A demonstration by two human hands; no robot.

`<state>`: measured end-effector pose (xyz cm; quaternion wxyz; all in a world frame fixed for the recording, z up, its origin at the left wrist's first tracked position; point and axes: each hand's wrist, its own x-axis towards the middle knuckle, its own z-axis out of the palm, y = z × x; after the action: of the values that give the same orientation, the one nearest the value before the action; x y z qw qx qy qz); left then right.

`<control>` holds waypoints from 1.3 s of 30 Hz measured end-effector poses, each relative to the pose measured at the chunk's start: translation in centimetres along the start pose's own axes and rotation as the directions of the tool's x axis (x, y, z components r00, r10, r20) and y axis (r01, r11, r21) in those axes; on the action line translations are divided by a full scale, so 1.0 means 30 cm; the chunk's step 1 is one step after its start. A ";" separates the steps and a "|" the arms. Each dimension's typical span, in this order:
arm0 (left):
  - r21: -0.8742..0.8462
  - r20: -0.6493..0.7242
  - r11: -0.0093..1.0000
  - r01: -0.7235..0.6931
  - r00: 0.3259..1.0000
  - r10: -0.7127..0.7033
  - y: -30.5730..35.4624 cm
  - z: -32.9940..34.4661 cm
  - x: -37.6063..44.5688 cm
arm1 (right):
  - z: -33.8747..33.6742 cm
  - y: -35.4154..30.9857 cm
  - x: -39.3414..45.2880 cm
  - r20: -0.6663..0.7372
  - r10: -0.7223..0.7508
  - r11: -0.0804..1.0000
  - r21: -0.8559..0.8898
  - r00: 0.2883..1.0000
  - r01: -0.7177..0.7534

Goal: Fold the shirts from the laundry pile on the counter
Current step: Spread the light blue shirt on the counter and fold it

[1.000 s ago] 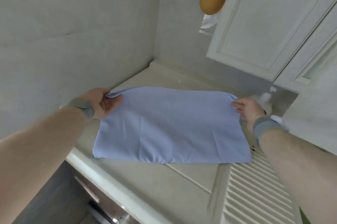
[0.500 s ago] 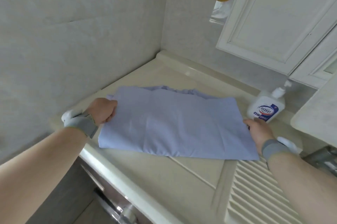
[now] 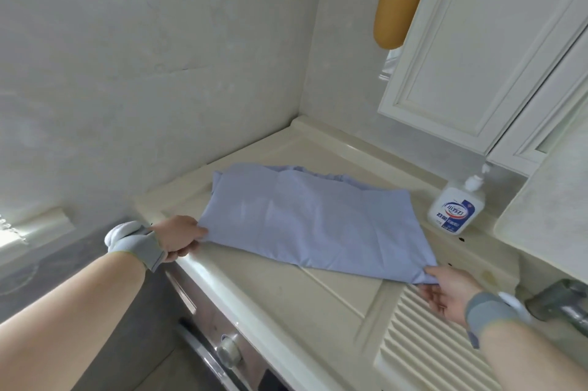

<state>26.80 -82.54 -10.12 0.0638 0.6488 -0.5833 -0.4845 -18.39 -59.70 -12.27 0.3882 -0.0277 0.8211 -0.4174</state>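
The only lettering stands on the white plastic pump bottle (image 3: 455, 206), upright near the back right edge of the cream countertop (image 3: 286, 295), just beside the right edge of the folded pale blue cloth. Its front label has a blue field with a red band, and across it run large white Chinese characters, too blurred to read with certainty. Below them sits a smaller row of blue characters and some fine print, too small to make out. No numbers or other signs can be read anywhere else in the view.
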 end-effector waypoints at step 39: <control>-0.052 -0.138 0.567 -0.822 0.568 0.811 0.532 0.308 -0.363 | 0.209 -0.384 -0.648 0.412 -0.858 0.212 -0.261 0.308 0.942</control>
<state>10.83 -74.12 1.43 0.3447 0.3243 -0.7854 -0.3990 -3.90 -64.17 5.61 0.1240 -0.6277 0.6829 -0.3525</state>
